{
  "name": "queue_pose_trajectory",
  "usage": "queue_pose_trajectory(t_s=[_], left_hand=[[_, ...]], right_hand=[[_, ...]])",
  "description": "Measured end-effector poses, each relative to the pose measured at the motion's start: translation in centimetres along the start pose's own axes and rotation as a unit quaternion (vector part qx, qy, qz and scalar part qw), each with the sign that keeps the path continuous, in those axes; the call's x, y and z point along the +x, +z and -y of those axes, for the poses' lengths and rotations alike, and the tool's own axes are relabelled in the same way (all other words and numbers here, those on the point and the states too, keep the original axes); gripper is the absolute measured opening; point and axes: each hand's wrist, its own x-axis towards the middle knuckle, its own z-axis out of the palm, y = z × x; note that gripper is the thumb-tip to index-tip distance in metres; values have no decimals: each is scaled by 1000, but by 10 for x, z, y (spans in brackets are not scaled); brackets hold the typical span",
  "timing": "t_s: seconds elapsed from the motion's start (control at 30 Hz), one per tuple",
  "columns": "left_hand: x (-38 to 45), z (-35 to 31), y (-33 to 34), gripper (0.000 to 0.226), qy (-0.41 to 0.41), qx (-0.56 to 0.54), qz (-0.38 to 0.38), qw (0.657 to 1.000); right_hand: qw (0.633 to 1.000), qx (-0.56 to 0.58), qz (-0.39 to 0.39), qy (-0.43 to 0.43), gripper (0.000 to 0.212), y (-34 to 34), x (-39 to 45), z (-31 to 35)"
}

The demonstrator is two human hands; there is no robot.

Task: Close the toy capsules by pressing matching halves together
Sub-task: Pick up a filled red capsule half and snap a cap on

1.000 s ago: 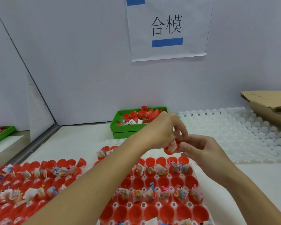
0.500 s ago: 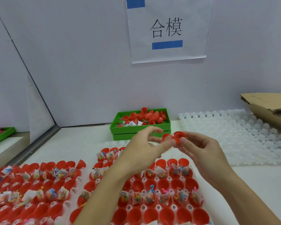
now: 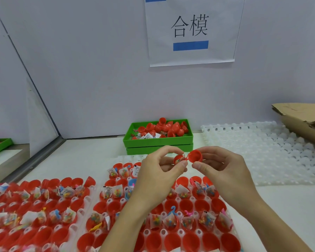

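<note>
My left hand point(image 3: 158, 171) pinches a red capsule half with a small toy packet inside point(image 3: 178, 159) between thumb and fingers. My right hand point(image 3: 224, 170) pinches an empty red capsule half point(image 3: 195, 155) right beside it; the two halves sit side by side, almost touching at their rims. Both hands hover above a white tray point(image 3: 164, 231) whose pockets carry red capsule halves, many with toy packets in them. A second such tray point(image 3: 35, 208) lies to the left.
A green bin point(image 3: 158, 141) with loose red halves and packets stands by the back wall. White empty pocket trays point(image 3: 262, 153) lie at the right, a cardboard box point(image 3: 302, 120) beyond them. A paper sign point(image 3: 189, 30) hangs on the wall.
Both hands rose from just above the tray. The capsule halves, held close together a second ago, are now apart, one in each hand.
</note>
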Motion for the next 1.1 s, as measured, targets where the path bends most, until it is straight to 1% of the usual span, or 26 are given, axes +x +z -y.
queue_pose_trajectory(t_s=[0.17,0.37,0.47,0.63,0.73,0.77,0.83,0.87,0.93,1.0,1.03,1.1], left_hand=[[-7,0,3,10,3,-27,-18,999],[-10,-1,2,4,23,-31,-26,999],[-11,-4,1,5,38,-26,-20,999],[-13,-6,-1,18,41,-51,12,998],[-12,-6,-1,7,37,-77,13,996],[-12,-6,-1,4,37,-87,7,996],[-12,-6,0,13,38,-95,-12,995],[-11,-5,0,13,39,-93,-20,995],[-11,-3,1,5,45,-83,-30,995],[-11,0,1,11,50,-69,-41,995],[-10,0,1,14,48,-66,-44,996],[-11,1,0,14,41,-65,-45,996]], right_hand=[[1000,-9,7,-7,28,2,-2,0],[999,32,39,-21,31,0,-4,6],[999,29,32,-24,28,0,-4,7],[999,47,9,-12,26,-1,-3,6],[999,50,4,-3,24,-3,-2,5],[999,52,10,0,25,-4,-2,6],[998,56,27,7,26,-6,-2,6],[998,57,40,9,27,-7,-3,7],[995,56,76,13,33,-9,-4,8],[992,46,113,12,38,-11,-5,10],[992,38,124,8,39,-10,-6,11],[992,14,122,-5,34,-8,-6,11]])
